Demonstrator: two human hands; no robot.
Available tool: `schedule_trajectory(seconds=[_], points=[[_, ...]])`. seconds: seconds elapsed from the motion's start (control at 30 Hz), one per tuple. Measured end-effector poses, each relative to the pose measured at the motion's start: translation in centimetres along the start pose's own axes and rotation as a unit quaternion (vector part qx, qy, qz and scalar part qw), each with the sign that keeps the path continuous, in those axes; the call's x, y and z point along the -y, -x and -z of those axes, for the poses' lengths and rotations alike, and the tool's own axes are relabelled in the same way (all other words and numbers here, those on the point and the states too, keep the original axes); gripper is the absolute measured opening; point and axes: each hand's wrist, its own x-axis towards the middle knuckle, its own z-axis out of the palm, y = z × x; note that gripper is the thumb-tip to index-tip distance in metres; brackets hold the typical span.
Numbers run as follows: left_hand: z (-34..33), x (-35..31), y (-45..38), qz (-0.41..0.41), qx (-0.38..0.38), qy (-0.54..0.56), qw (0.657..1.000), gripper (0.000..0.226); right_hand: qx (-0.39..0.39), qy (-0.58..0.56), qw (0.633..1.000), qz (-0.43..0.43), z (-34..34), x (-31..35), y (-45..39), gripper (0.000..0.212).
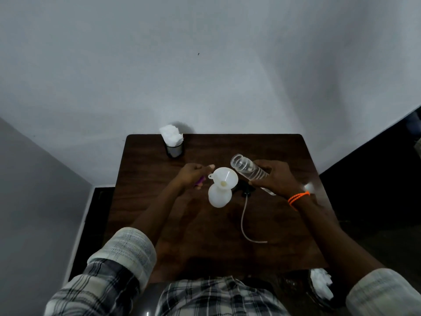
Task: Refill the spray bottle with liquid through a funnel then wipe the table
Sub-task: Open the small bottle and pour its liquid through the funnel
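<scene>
A white spray bottle stands on the dark wooden table with a white funnel seated in its neck. My right hand grips a clear plastic bottle, tilted with its open mouth up and to the left, just above the funnel's right rim. My left hand is closed beside the funnel's tab, with a small purple thing in its fingers. The black spray head with its long dip tube lies on the table to the right of the spray bottle.
A dark cup holding white tissues stands at the table's far left edge. A bin with crumpled white tissue sits below the table's near right corner. A grey wall rises behind the table.
</scene>
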Motion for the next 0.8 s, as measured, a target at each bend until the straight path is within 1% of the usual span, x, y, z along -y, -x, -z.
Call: schedule_trajectory(seconds=[0.1,0.2,0.43,0.6,0.8], points=[[-0.2,0.2,0.2,0.006,0.02,-0.006,1.0,0.041,0.004,-0.003,1.0,0.003,0.0,-0.3,0.2,0.067],[-0.3,0.8,0.0,0.006,0.045,0.014,0.999,0.039,-0.003,0.002,1.0,0.016,0.1,-0.2,0.4,0.06],[-0.6,0.9,0.3,-0.01,0.075,0.029,0.997,0.029,0.004,0.017,0.999,0.03,0.3,-0.9,0.1,0.062],[-0.8,1.2,0.5,-0.033,0.066,0.034,0.997,0.029,0.012,0.041,0.998,0.051,0.7,-0.4,0.1,0.055],[-0.8,1.8,0.6,-0.053,0.062,0.028,0.996,0.029,0.02,0.089,0.991,0.098,1.2,0.2,-0.1,0.047]])
